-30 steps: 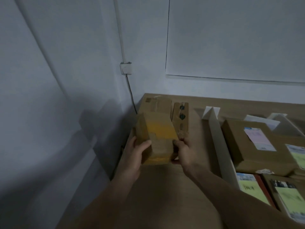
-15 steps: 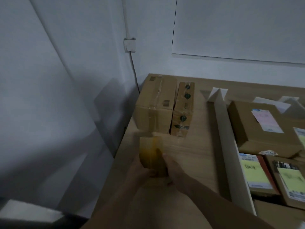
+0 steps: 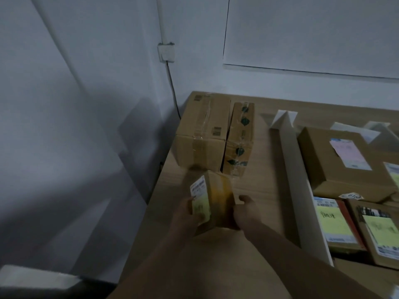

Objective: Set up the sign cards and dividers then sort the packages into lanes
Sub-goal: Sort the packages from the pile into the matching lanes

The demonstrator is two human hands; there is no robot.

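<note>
- Left hand (image 3: 187,214) and right hand (image 3: 246,212) both clamped on small brown cardboard package with yellow tape (image 3: 212,203)
- Package near two larger cardboard boxes (image 3: 203,134), left of white divider strip (image 3: 295,180)

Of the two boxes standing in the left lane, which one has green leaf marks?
The narrow box, right of the wider plain box, nearer the white divider.

Dim, bluish light leaves soft shadows on the wall (image 3: 90,147), with motion blur and wide-angle bending at the edges.

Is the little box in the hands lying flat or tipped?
Tipped: the little box leans, its label facing left, held by both hands.
</note>
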